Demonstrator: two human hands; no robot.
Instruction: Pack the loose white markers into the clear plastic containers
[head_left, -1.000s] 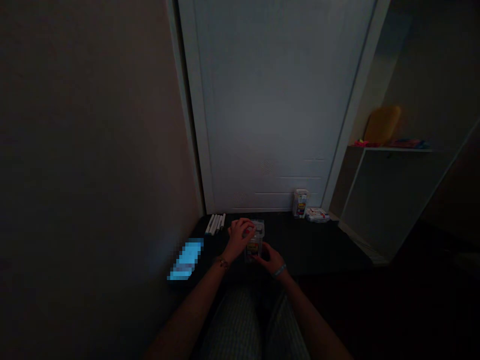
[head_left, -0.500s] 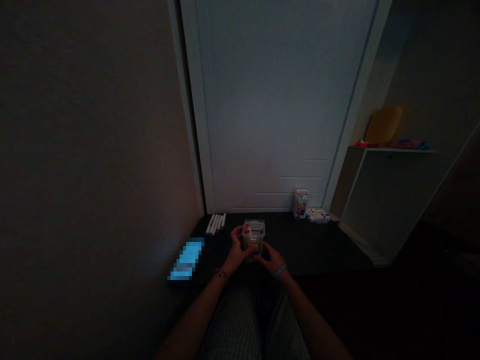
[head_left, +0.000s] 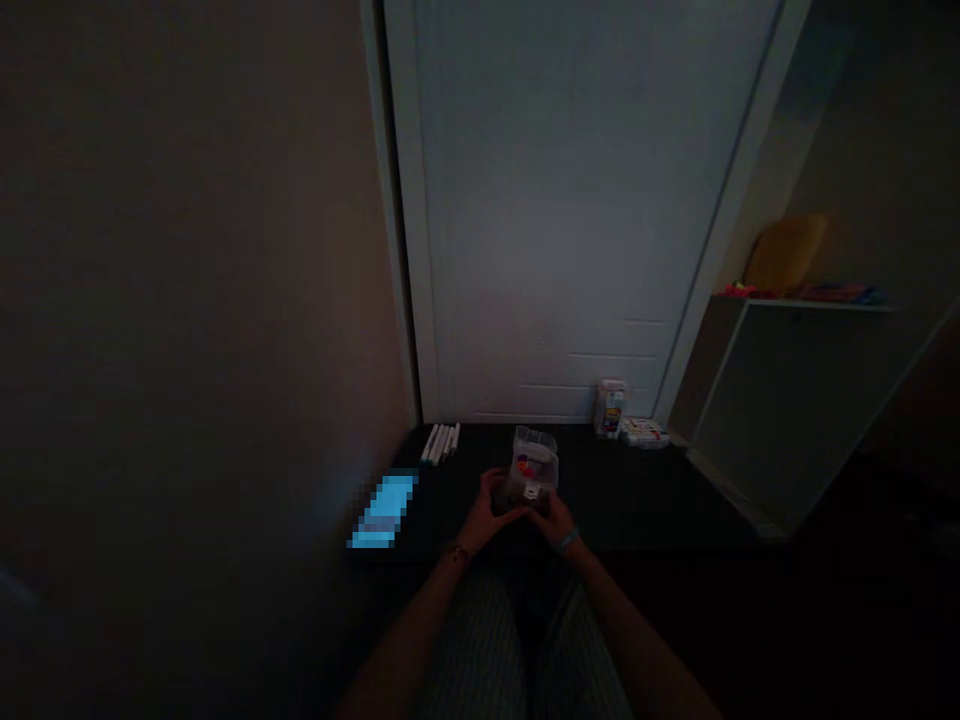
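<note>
In a dim room, both my hands hold a small clear plastic box (head_left: 532, 466) with coloured marker caps showing inside, tilted a little to the right above a dark mat (head_left: 600, 490). My left hand (head_left: 491, 510) wraps the box's lower left side. My right hand (head_left: 551, 518) grips its lower right side; a light band circles that wrist. A row of several white markers (head_left: 442, 442) lies on the mat to the left, beyond my left hand.
A glowing blue phone screen (head_left: 384, 510) lies at the mat's left edge. A second marker box (head_left: 611, 406) and a flat pack (head_left: 643, 432) sit by the white door (head_left: 570, 200). A white shelf (head_left: 780, 400) stands right; a wall stands on the left.
My left hand came off the top of the box and dropped to its side. The box now sits higher and tilted in both hands. The view shifted slightly.
</note>
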